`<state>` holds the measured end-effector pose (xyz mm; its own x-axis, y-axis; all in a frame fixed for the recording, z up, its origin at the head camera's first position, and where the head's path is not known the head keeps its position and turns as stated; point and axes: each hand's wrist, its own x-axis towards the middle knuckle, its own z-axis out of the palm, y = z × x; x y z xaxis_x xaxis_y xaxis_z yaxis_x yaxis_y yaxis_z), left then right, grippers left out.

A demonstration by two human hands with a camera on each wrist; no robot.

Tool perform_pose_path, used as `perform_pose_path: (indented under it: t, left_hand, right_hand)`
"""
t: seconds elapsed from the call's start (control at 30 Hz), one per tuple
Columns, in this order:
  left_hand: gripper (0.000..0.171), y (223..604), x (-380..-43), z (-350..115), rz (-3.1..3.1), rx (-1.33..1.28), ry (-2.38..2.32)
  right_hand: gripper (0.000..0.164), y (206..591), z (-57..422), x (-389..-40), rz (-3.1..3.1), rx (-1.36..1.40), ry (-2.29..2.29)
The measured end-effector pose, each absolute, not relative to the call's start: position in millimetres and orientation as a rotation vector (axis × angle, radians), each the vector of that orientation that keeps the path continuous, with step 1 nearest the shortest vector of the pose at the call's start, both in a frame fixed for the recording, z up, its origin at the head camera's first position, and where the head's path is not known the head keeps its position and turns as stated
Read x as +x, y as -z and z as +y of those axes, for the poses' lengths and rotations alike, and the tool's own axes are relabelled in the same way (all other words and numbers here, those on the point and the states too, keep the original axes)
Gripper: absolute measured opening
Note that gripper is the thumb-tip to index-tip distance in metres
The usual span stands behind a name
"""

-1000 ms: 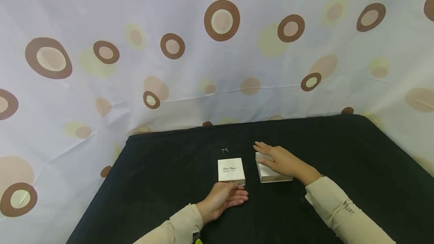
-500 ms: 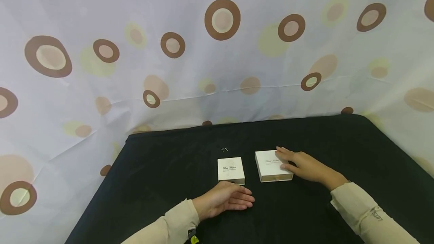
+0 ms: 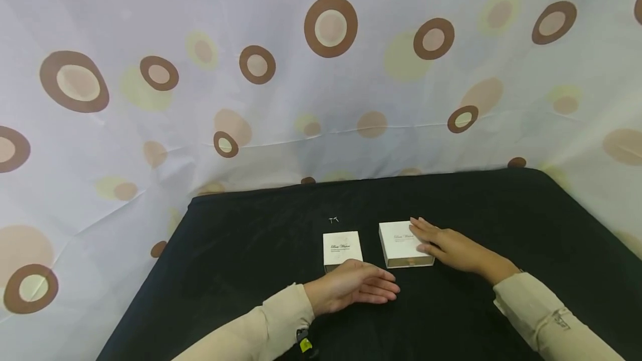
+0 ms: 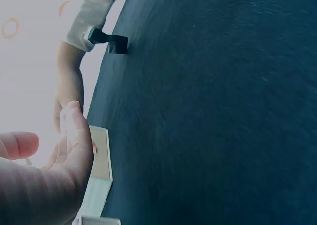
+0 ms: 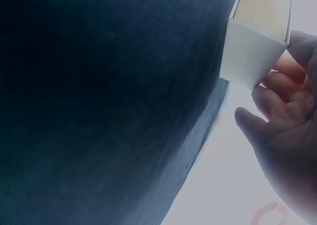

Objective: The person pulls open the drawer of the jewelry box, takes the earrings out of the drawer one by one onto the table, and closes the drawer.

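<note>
Two white boxes with printed lettering lie side by side on black cloth. My right hand rests its straight fingers on the right part of the right-hand box. In the right wrist view, the fingers meet an edge of that box and the thumb stands apart from it. My left hand, palm inward and fingers extended, is just in front of the left-hand box, overlapping its front edge in the head view. Nothing is between the left fingers and thumb.
Two tiny pale T-shaped pieces lie behind the left-hand box. Black cloth covers the table. A white curtain with brown and yellow circles hangs behind and at the sides.
My right hand has drawn back rightward across the right-hand box, uncovering most of its top. My left hand has shifted right along the front of the left-hand box. Both boxes have stayed put.
</note>
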<state>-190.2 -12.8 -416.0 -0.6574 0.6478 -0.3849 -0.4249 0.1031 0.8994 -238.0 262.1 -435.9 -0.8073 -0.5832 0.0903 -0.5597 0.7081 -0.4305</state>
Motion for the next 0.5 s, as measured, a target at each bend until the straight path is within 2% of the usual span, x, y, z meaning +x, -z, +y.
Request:
perform_pose_path:
  t: [0.5]
  left_hand:
    - [0.03,415.6,-199.8,34.3,1.565,0.116,-1.72]
  right_hand:
    - [0.056,434.7,258.6,-234.1,2.819,-0.977,0.762]
